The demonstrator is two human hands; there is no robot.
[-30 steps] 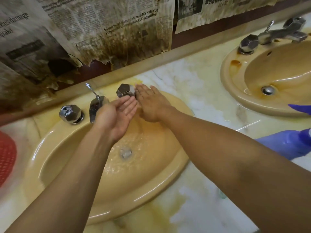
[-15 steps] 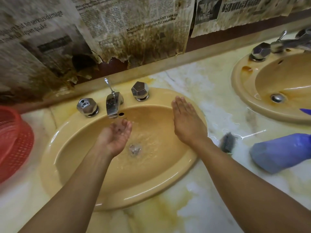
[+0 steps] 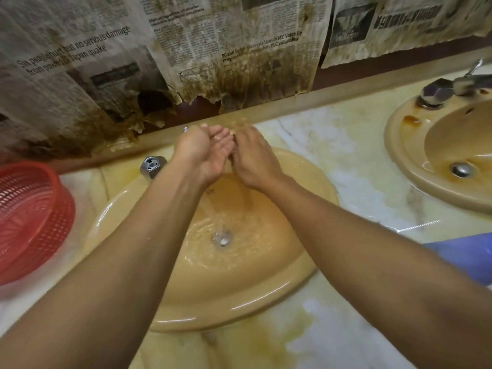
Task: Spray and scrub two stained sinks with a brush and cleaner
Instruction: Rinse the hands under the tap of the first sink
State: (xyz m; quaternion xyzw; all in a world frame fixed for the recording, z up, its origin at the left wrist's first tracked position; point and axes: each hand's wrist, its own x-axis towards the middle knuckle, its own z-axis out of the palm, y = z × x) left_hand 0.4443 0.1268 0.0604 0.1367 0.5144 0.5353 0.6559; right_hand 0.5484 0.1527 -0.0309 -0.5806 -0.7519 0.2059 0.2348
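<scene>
While water runs across the bowl of the near sink (image 3: 266, 275) toward its drain (image 3: 222, 238), both hands sit over the back rim, side by side and touching. Left hand (image 3: 205, 155): palm up, loosely cupped, wet, grasping nothing. Right hand (image 3: 254, 162): palm down, fingers stretched forward and motion-blurred, nothing seen in its grasp; cannot tell if the fingertips touch anything behind. 1 chrome knob (image 3: 153, 165) shows just left of the left wrist. Near sink is tan, set in a marble counter (image 3: 332, 145) with yellow staining along the front edge. 2nd sink (image 3: 404, 166) sits to the right, well apart; rust-brown stain (image 3: 411, 120) on its back rim, brown streaks round its drain (image 3: 462, 169), 1 dark knob (image 3: 436, 92) at the back. Red mesh basket (image 3: 34, 217) on the counter at left, just beside the near sink. Blue item (image 3: 471, 259) lies on the counter at right, partly behind the right forearm; cannot tell what it is. Stained, torn newspaper (image 3: 106, 62) covers the wall behind.
</scene>
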